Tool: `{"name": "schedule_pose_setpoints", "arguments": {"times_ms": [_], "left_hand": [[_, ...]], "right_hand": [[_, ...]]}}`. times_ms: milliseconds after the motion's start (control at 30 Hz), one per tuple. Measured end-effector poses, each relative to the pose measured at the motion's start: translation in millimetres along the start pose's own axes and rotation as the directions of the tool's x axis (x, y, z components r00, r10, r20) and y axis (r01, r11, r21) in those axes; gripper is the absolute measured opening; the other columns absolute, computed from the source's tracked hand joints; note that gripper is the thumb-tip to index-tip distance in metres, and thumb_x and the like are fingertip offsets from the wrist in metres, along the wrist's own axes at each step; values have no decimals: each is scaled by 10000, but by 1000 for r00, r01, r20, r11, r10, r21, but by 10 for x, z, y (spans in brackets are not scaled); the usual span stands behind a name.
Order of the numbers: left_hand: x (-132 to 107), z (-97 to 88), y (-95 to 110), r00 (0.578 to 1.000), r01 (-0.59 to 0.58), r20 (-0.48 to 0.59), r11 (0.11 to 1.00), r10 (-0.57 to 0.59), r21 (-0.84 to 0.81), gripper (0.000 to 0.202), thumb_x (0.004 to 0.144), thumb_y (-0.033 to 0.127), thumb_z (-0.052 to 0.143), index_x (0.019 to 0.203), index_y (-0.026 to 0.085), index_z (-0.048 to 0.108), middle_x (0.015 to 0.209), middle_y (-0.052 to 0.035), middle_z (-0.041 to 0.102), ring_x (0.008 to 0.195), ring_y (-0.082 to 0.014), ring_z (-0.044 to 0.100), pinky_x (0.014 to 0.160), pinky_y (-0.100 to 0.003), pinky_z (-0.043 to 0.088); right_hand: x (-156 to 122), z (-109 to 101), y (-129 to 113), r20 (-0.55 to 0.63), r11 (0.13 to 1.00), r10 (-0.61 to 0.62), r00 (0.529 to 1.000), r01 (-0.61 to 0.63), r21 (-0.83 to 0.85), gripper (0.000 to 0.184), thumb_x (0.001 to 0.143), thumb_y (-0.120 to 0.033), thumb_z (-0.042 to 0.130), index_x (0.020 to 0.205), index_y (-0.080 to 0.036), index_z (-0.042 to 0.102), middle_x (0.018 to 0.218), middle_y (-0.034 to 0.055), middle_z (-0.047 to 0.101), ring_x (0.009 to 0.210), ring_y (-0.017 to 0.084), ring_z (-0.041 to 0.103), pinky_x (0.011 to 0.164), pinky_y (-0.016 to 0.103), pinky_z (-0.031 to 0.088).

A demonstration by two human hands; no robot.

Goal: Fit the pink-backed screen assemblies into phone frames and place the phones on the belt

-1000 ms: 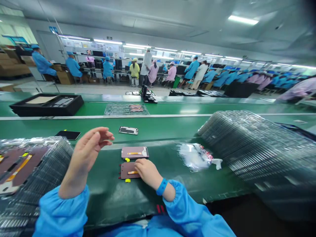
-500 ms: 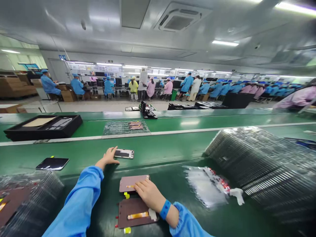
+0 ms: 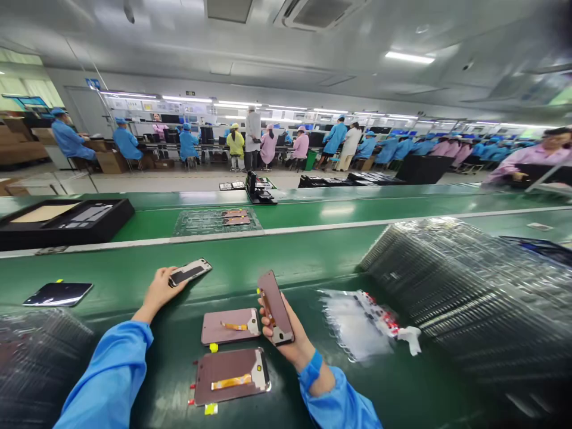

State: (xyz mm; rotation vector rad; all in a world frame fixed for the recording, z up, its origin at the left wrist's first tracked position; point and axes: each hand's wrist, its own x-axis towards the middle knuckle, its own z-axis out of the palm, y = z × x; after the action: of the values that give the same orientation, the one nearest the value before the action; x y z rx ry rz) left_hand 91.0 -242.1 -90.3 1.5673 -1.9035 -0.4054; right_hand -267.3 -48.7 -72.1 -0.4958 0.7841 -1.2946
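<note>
On the green conveyor surface (image 3: 107, 268), a phone frame (image 3: 187, 272) is pinched by the fingers (image 3: 172, 277) of the left hand (image 3: 156, 292). A phone screen panel (image 3: 274, 307) is held upright in the curled fingers (image 3: 267, 325) of the right hand (image 3: 288, 336). A lower panel (image 3: 231, 376) and an upper panel (image 3: 230, 326) are laid flat nearby.

Head view faces forward, down; left hand (image 3: 157, 292), right hand (image 3: 283, 333) close.
</note>
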Motion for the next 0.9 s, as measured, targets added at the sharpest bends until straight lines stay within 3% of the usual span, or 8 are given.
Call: {"name": "schedule_pose_setpoints", "arguments": {"times_ms": [67,167,267,333,400,567,733,900], "left_hand": [[-145,-121,54,981,42,-189,997,-55,-72,685,697,575,662,1217,137,586,1223,-155,482,1194,-335,483,1105,-494,370],[-324,-330,186,899,59,-407,967,-159,-248,714,667,558,702,1220,135,545,1171,-128,466,1145,-304,476,1042,-481,446],[-545,-504,400,845,30,-457,877,-279,-480,798,732,629,647,1353,195,396,1129,-68,451,898,-179,521,851,-406,573],[-752,-568,596,861,-10,-376,727,-343,-686,790,745,704,621,1360,267,384,1014,-1,486,786,-127,514,768,-339,599],[-1003,-581,821,896,-12,-219,472,-386,-881,763,657,765,684,1233,286,537,913,30,561,778,-129,555,730,-270,594],[-1593,-401,1295,930,256,204,143,-304,-956,823,502,787,769,1170,316,675,1170,5,695,974,-212,662,754,-242,603],[-1795,-163,1465,899,433,422,79,-120,-898,926,449,737,829,1273,365,632,1237,-39,687,1077,-299,665,891,-350,592],[-1817,-110,1615,871,489,492,118,1,-865,1021,470,705,847,1380,354,546,1302,-79,652,1192,-356,609,953,-387,566]], "right_hand": [[-47,29,-31,58,996,62,996,-66,57,706,884,-746,436,1074,-105,662,874,102,590,620,120,481,487,215,390],[-156,96,-69,157,990,101,982,-116,84,740,934,-722,283,1127,-99,632,928,114,572,648,130,461,535,231,417],[-271,160,-90,166,994,95,981,-102,33,751,927,-734,247,1141,-110,605,937,118,572,713,155,503,632,262,478],[-334,194,-100,147,994,96,985,-104,46,751,911,-754,247,1117,-120,592,922,116,577,751,173,540,697,293,507],[-382,223,-112,157,996,71,985,-80,49,753,895,-777,259,1092,-129,587,919,113,581,753,174,560,723,302,519],[-474,284,-141,191,997,-70,979,77,-27,781,833,-854,337,1093,-170,610,941,114,609,746,171,578,671,278,522],[-669,363,-180,203,960,-182,962,219,-176,678,860,-764,503,1160,-170,630,1076,114,635,762,149,605,711,265,538],[-868,421,-180,329,736,-286,900,427,-525,699,864,-552,678,1438,-216,462,1404,132,510,1203,252,567,1013,392,491]]}}
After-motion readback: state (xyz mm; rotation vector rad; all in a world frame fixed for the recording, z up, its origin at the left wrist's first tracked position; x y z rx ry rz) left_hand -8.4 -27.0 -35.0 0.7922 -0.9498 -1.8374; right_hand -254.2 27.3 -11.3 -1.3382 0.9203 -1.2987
